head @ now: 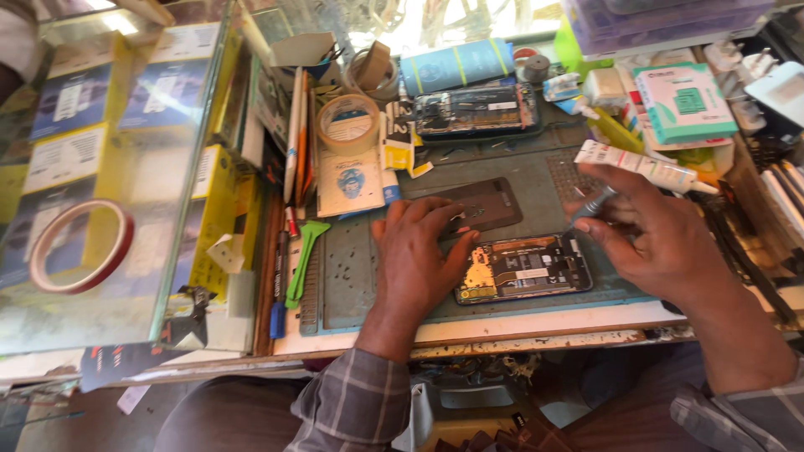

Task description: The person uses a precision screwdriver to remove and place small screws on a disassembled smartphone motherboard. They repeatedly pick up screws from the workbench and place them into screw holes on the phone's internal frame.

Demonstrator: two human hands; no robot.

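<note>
- Our left hand lies flat, fingers spread, steadying the opened phone on the grey mat of the surface
- Our right hand pinches a slim grey tool just above the phone's right end
- A dark back cover lies just behind

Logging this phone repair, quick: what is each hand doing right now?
Left hand: open, flat, steadying the opened phone.
Right hand: closed on a thin grey tool.
</note>
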